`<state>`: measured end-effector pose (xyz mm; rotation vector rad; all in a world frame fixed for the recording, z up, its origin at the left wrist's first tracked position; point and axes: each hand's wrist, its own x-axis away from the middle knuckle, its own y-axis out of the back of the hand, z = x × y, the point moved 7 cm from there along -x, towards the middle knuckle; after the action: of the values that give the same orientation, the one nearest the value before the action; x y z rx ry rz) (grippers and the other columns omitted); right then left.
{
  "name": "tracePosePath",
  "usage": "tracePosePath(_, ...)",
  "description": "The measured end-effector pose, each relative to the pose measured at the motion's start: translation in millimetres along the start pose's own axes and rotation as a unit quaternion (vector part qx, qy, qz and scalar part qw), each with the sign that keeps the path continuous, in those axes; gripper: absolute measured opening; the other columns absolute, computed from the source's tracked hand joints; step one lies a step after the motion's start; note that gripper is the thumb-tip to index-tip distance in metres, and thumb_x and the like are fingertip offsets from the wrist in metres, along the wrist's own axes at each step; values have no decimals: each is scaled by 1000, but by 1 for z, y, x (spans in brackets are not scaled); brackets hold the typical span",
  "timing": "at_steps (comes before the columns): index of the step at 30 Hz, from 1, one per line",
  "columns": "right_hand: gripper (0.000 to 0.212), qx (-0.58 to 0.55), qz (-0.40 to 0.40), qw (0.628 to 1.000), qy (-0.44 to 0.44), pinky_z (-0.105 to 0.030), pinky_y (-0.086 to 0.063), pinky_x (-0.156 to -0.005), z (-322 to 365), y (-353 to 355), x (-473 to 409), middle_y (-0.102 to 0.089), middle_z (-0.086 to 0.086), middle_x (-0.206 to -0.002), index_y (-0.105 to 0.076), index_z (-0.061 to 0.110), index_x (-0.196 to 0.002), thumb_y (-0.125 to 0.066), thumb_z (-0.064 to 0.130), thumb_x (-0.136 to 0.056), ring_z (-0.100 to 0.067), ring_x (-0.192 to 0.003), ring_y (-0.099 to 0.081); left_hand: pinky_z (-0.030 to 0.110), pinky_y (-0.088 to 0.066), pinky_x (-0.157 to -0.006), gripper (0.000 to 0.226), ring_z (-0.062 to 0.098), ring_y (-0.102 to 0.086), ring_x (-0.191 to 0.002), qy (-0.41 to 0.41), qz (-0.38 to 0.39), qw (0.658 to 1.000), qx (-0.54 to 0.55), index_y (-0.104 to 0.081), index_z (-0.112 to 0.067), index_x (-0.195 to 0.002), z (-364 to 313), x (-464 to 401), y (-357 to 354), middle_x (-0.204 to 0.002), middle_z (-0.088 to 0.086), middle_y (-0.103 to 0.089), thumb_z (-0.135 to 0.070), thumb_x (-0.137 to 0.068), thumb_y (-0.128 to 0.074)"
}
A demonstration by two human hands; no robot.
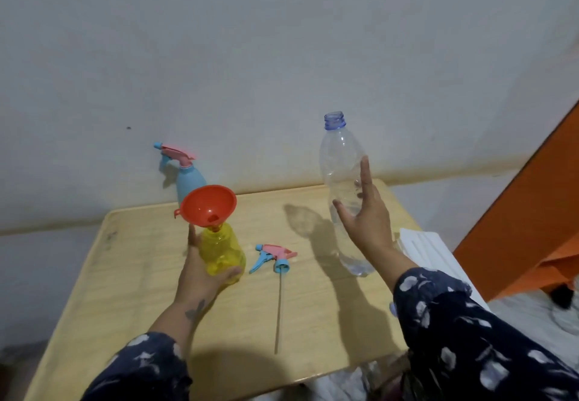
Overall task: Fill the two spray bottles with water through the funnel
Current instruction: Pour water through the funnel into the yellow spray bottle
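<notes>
My left hand (200, 272) grips a yellow spray bottle (221, 250) that stands on the wooden table (131, 275), its spray head off. A red funnel (208, 205) sits in its neck, tilted a little. The bottle's pink and blue spray head (275, 259) lies beside it with its long tube pointing toward me. A blue spray bottle (188, 179), head on, stands at the back by the wall. A tall clear water bottle (341, 165), uncapped and nearly empty, stands upright at the right. My right hand (366, 212) is against its near side with fingers straight and spread, not curled round it.
A white ridged object (435, 256) lies off the table's right edge. An orange panel (526, 200) rises on the far right. The wall (282, 56) runs directly behind the table.
</notes>
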<state>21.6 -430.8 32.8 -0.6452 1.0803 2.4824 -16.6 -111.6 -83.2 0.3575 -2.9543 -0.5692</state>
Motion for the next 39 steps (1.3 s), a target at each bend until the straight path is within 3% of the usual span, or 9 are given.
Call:
tracePosePath(1,105,16,8,1000,12,-35,-48,-75,1,1,-2,-59,-9,-115,13,58,-140,-69,29,-83,-26,-97,-58,38,-38,-102,125,25,-46,-130,-7,15,1000,4,-7,-32,-153,-5,2,-5,-141,-2,-46,-14,-62,-91)
tracePosePath(3,107,24,63,996,58,-36,-49,-76,22,-5,-3,-58,-8,-122,14,59,-140,-71,28,-82,-26,-99,-59,36,-39,-101,109,22,-46,-130,-31,-8,999,1,-17,-39,-145,-9,6,4,-140,-7,-46,-22,-65,-90)
tracePosePath(6,105,64,138,983,107,-36,-51,-70,46,-20,0,-58,-4,-118,14,61,-138,-70,31,-82,-25,-93,-59,39,-41,-105,93,15,-45,-131,-41,-55,997,35,-29,-30,-145,-12,10,21,-144,-7,-46,-30,-71,-85)
tracePosePath(10,101,115,225,958,139,-40,-54,-71,61,-19,-1,-58,-1,-119,16,65,-134,-67,36,-84,-24,-94,-61,27,-39,-89,64,11,-51,-113,-65,-98,993,4,-45,-27,-133,-22,14,21,-125,-9,-56,-29,-79,-79)
tracePosePath(17,102,200,329,906,178,-34,-50,-77,90,-20,8,-59,1,-122,20,67,-129,-67,39,-84,-20,-102,-57,27,-38,-84,52,15,-53,-104,-48,-105,993,-16,-50,-23,-128,-24,17,26,-112,-6,-58,-26,-83,-75)
tracePosePath(24,103,291,348,871,190,-33,-49,-71,105,-12,4,-60,-1,-114,23,65,-130,-66,40,-85,-23,-94,-58,36,-46,-91,56,26,-56,-116,-27,-101,990,-92,-47,-22,-130,-23,13,28,-126,2,-60,-34,-83,-74)
tracePosePath(32,101,328,351,854,200,-29,-42,-66,119,-5,4,-59,2,-113,16,64,-134,-67,37,-84,-21,-95,-58,37,-48,-89,56,28,-57,-112,-26,-92,991,-94,-47,-23,-130,-27,15,31,-123,5,-61,-33,-83,-75)
tracePosePath(36,100,342,349,847,209,-29,-43,-65,124,-1,3,-57,3,-101,16,64,-135,-65,33,-86,-19,-84,-54,39,-48,-91,57,28,-57,-115,-22,-85,991,-100,-47,-20,-131,-28,15,31,-125,5,-61,-32,-83,-75)
tracePosePath(39,99,356,337,843,223,-26,-36,-56,127,3,0,-52,6,-92,15,65,-134,-64,32,-86,-16,-75,-47,39,-48,-91,56,28,-56,-116,-18,-82,991,-102,-47,-20,-131,-29,14,32,-126,5,-60,-32,-83,-75)
